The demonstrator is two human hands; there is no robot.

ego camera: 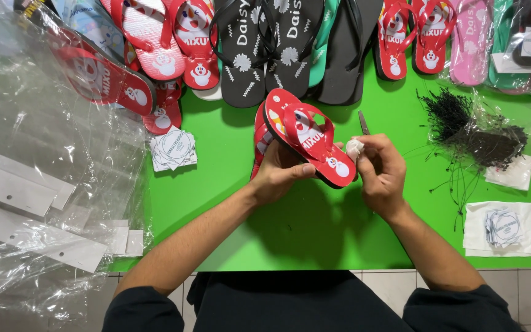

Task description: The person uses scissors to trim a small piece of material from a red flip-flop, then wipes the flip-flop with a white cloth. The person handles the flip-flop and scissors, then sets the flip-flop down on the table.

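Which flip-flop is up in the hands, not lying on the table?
The red flip-flop with the snowman picture: left hand holds it up; the others lie in a row along the table's far edge.

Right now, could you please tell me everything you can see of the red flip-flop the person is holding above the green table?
The red flip-flop with red straps looks like foam rubber, with a white cartoon figure and white lettering on its footbed. It is held tilted above the green table, strap side up, toe end up-left. The left hand grips its near edge from below; the right hand pinches a small white tag against its heel end. A second red flip-flop sits partly hidden behind it.
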